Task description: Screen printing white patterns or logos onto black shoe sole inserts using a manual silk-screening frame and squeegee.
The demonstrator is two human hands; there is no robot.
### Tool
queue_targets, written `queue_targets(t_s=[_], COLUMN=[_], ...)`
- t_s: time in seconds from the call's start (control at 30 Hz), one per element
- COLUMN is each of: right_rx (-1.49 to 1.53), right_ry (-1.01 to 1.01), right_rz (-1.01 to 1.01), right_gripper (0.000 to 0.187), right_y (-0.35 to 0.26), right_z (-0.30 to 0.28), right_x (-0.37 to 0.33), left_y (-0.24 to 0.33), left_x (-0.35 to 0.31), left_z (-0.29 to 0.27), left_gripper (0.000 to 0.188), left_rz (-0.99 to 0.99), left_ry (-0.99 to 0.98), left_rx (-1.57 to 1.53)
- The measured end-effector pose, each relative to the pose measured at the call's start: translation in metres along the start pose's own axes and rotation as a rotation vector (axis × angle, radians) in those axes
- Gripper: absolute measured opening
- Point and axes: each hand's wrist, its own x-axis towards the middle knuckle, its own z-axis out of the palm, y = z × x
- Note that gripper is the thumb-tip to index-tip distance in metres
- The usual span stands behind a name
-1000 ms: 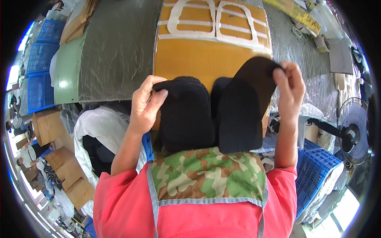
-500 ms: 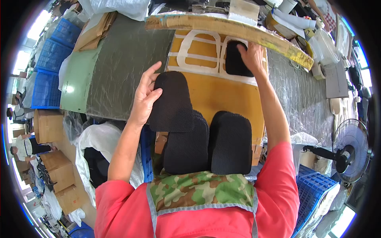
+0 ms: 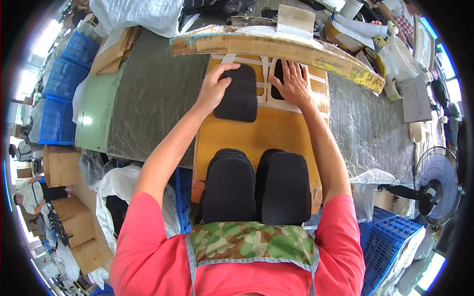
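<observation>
Two black mesh pads [image 3: 240, 93] are pressed flat by the left hand [image 3: 215, 89] and right hand [image 3: 295, 84] – fingers spread – onto the orange template board [image 3: 256, 130], seemingly for alignment.

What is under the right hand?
A black fabric piece lies under the right hand, on the orange board with its white outlines. The hand covers most of it, so its shape stays hidden.

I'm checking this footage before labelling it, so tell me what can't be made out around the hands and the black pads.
- Head view: the black piece under the right hand is mostly covered by the hand; its shape is unclear.
- Head view: the white outlines on the orange board run under the curved plank.
- Head view: how many pads are in the two black stacks is unclear, seen from above.
- Left hand hides the edge of the black pad.
</observation>
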Motion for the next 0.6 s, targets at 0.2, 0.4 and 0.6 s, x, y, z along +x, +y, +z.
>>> queue_targets(t_s=[0.2,0.4,0.6], right_rx=[0.019,-0.042,0.009], right_ry=[0.037,0.032,0.137], right_rz=[-0.010,-0.019,-0.041], right_gripper=[0.078,0.074,0.068], right_y=[-0.010,-0.002,0.003], right_z=[0.005,0.001,0.002], right_x=[0.004,0.002,0.000], left_y=[-0.033,-0.037,-0.038], left_x=[0.060,0.050,0.047], left_z=[0.010,0.032,0.039], left_gripper=[0.038,0.048,0.060], left_rz=[0.184,0.332,0.279], left_ry=[0.212,0.073,-0.039], left_rx=[0.622,0.933,1.127])
